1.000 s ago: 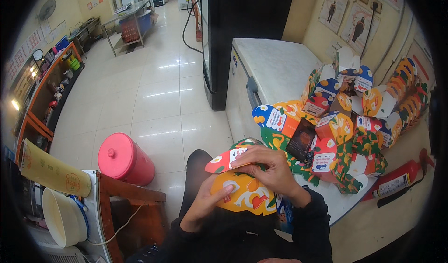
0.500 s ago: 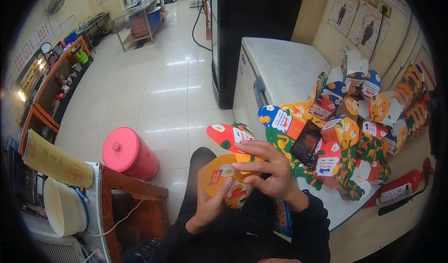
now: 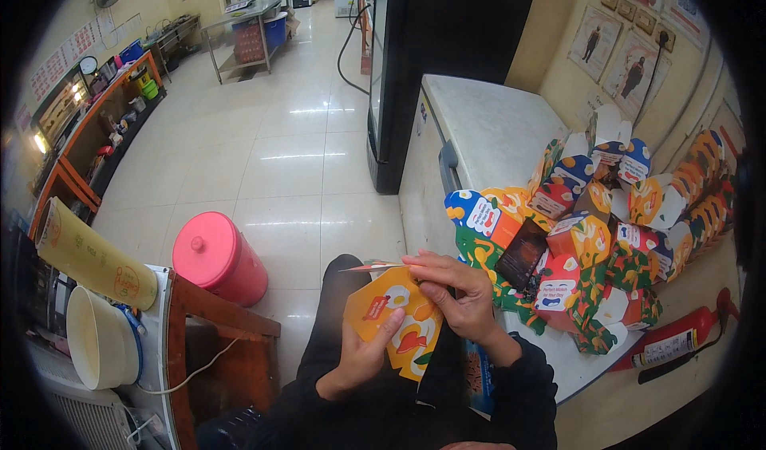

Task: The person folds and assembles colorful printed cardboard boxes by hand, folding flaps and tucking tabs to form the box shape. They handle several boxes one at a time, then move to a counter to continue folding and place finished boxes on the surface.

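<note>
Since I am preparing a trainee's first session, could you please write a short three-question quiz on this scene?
1. Which colour is the lidded bucket on the floor: a) blue, b) pink or c) green?
2. True or false: the thumb of the left hand lies on the orange carton.
3. What red safety item shows at the lower right of the pile of boxes?

Key: 1. b; 2. true; 3. a fire extinguisher.
</note>
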A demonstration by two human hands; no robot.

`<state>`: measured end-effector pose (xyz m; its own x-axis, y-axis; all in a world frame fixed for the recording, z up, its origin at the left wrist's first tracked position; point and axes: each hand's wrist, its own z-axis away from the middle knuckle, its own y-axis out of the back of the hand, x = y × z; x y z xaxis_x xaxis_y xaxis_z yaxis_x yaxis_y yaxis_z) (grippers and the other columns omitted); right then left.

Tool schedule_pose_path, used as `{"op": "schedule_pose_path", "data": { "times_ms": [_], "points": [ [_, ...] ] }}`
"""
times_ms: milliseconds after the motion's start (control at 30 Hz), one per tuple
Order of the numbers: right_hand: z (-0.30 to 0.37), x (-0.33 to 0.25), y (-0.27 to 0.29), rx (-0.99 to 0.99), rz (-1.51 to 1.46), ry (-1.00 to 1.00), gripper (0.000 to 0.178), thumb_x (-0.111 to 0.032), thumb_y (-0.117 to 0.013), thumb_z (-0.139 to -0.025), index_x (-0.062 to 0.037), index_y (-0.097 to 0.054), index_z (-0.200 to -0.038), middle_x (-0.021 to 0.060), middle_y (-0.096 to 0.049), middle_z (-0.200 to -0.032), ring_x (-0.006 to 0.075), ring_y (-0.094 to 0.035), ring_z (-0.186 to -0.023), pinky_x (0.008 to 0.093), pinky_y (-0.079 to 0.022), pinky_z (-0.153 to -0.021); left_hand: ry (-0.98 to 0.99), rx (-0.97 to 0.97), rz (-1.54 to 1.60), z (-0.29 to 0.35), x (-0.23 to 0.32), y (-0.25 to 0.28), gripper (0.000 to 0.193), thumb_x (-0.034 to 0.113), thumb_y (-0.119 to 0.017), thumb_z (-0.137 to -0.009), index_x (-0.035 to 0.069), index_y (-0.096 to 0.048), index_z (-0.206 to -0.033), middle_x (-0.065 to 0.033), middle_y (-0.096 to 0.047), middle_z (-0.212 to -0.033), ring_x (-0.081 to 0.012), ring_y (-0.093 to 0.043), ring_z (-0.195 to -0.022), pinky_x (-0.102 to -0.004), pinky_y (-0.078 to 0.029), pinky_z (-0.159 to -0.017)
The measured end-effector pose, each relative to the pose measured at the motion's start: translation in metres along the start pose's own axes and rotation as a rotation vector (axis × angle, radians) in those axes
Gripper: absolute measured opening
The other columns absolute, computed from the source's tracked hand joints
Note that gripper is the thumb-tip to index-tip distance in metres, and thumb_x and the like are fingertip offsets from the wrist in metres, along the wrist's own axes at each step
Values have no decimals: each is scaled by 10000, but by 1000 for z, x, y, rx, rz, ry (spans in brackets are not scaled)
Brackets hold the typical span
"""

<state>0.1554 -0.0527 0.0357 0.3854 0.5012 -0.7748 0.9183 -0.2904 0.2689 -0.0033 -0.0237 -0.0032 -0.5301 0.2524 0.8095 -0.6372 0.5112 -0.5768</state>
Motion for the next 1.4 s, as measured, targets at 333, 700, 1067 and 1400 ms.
{"op": "schedule_pose_path", "data": {
  "times_ms": [333, 700, 1067, 1400],
  "points": [
    [6, 0, -4, -81, 549, 191, 367, -186, -478, -922, -35, -511, -1255, 119, -528, -1274, 249, -494, -1170, 449, -259, -1063, -103, 42, -90, -5, 1, 0, 279, 33, -567, -877, -24, -486, -1137, -112, -584, -1088, -170, -592, -973, -287, -481, -846],
    [11, 2, 8, -47, 166, -84, 266, -171, -557, -900, 44, -617, -1043, 133, -664, -941, 84, -568, -671, 348, -388, -996, 26, -132, -190, -14, 6, 6, 353, 80, -600, -869, -29, -459, -1174, -101, -570, -1080, -148, -578, -932, -245, -470, -779],
    [-6, 5, 29, 493, 659, 11, 414, -345, -528, -908, -42, -552, -1189, 169, -554, -1213, 211, -510, -1124, 367, -322, -985, 5, -253, -595, -17, 2, 10, 215, 32, -593, -860, -39, -575, -1062, -138, -649, -955, -171, -629, -875, -280, -467, -785],
    [3, -3, 9, -203, 584, 224, 453, -413, -641, -783, -158, -589, -1153, 57, -549, -1255, 232, -484, -1202, 504, -124, -1104, 194, -335, -4, -15, -4, 22, 343, 25, -603, -835, -29, -522, -1165, -86, -607, -1085, -152, -575, -1012, -276, -449, -896]
  ]
}}
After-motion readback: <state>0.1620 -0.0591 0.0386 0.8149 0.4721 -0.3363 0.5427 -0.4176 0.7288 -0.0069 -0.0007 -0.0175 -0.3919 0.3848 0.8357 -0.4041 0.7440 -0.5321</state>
